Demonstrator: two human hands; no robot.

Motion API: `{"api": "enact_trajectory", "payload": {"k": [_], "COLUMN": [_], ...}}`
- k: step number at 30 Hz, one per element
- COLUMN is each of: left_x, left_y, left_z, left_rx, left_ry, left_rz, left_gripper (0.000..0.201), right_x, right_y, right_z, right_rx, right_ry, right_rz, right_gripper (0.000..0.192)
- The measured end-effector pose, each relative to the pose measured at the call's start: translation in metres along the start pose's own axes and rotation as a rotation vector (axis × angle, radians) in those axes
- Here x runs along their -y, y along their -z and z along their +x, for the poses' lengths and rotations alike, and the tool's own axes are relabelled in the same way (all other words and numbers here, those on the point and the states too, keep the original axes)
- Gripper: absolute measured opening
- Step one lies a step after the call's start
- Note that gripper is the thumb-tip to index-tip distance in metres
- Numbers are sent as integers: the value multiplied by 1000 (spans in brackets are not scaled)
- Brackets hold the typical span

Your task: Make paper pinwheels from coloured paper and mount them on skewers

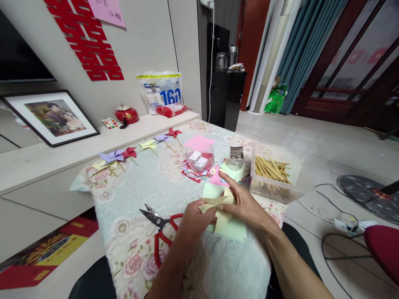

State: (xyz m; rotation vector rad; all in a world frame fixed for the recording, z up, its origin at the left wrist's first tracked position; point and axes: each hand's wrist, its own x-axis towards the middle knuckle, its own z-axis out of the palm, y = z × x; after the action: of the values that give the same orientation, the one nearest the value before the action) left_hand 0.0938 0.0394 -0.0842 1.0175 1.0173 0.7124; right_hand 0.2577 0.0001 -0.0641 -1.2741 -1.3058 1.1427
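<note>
A pale yellow paper pinwheel [226, 218], its corners cut and folded inward, is between my two hands. My left hand [197, 218] pinches it from the left, thumb near the centre. From the right, my right hand [245, 204] presses thumb and fingers on the folded corners, with the index finger stretched out past the paper. Beneath lies a stack of light green paper sheets [238, 232]. Red-handled scissors [160, 224] rest with blades parted beside my left forearm, which overlaps part of a handle.
Right of my hands stands a clear plastic bin [271, 189] of thin wooden sticks [271, 168]. Ahead are a small box of metal pins [237, 153] and a round clear container [199, 158] with small white boxes. Finished pinwheels on sticks [148, 144] line the table's far left edge.
</note>
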Motion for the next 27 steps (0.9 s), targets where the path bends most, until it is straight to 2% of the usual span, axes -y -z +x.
{"api": "enact_trajectory", "payload": {"k": [4, 7, 12, 16, 19, 27], "left_x": [3, 3, -3, -3, 1, 0], "left_y": [2, 2, 2, 3, 4, 4], "left_z": [3, 4, 0, -1, 1, 1], "left_rx": [20, 18, 63, 126, 104, 105], "left_ry": [-20, -18, -25, -60, -65, -47], "left_rz": [78, 82, -48, -226, -276, -369], "left_gripper": [20, 20, 22, 37, 45, 49], "right_x": [-4, -5, -7, -9, -9, -20], "right_y": [-1, -1, -5, -12, -18, -25], "right_z": [1, 2, 3, 7, 8, 11], "right_rx": [-48, -74, -98, -176, -211, -244], "right_ry": [66, 109, 45, 22, 15, 27], "right_rz": [-202, -253, -12, 220, 333, 330], "right_gripper": [86, 85, 87, 92, 96, 93]}}
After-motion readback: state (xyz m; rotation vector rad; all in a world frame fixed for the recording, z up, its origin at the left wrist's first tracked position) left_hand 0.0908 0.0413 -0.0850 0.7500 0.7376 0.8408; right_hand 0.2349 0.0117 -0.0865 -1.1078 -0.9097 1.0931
